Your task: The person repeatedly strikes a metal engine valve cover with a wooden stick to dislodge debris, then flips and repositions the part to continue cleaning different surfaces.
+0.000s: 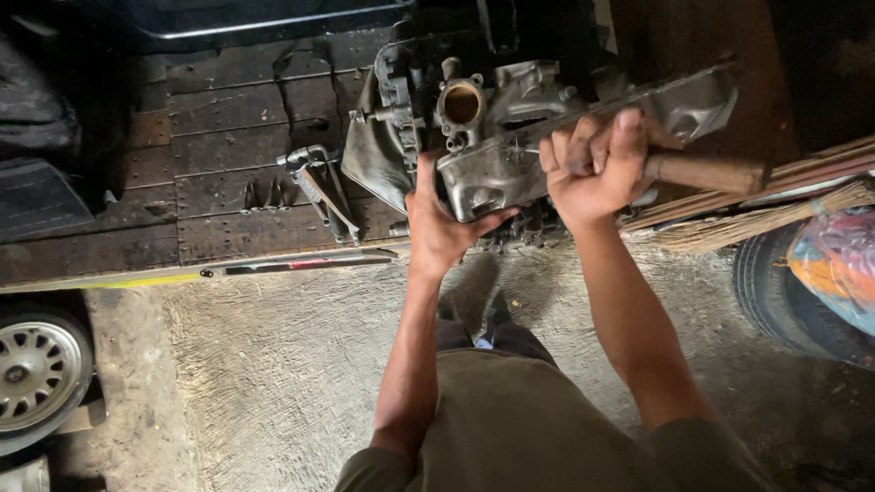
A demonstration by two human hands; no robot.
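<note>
A greasy metal engine part (510,128) with a round brass-coloured opening (462,103) rests on the edge of a dark wooden truck bed (228,155). My left hand (439,223) presses against the lower left corner of its grey metal cover, fingers wrapped under the edge. My right hand (597,164) is closed around a wooden-handled tool (706,171), whose handle sticks out to the right and whose tip lies against the cover.
Wrenches and small sockets (314,187) lie on the planks left of the engine part. A car wheel (36,369) sits at the lower left, a tyre (775,292) with a colourful plastic bag (838,260) at the right, and broom sticks (756,214) beside it. Concrete floor below.
</note>
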